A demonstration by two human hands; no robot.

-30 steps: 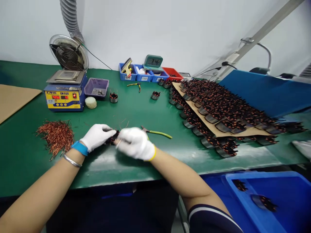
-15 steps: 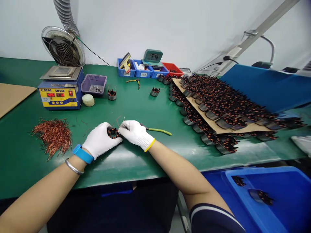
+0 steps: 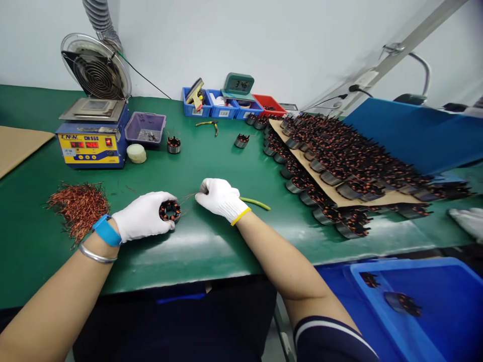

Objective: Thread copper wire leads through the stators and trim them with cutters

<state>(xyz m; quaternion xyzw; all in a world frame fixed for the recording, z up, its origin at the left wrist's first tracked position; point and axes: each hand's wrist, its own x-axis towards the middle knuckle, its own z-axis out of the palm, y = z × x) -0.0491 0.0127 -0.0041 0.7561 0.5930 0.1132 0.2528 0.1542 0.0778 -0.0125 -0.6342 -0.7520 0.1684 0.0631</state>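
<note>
My left hand [image 3: 141, 221], in a white glove, grips a small round stator [image 3: 169, 210] wound with copper coils, resting on the green mat. My right hand [image 3: 221, 197], also gloved, sits a little to the right with fingers pinched on thin copper wire leads [image 3: 187, 197] that run from the stator. Green-handled cutters [image 3: 255, 203] lie just behind my right hand, partly hidden by it.
A heap of cut copper wire [image 3: 77, 206] lies at left. A blue solder pot [image 3: 91, 142] with fan, a purple tray [image 3: 145, 127] and two loose stators [image 3: 173, 145] stand behind. Stacked stators on cardboard [image 3: 339, 161] fill the right. A blue bin [image 3: 422, 306] sits below the table edge.
My hands were together over the stator. Now the right hand has drawn away to the right, pulling the wire leads, and the left hand has shifted slightly left with the stator.
</note>
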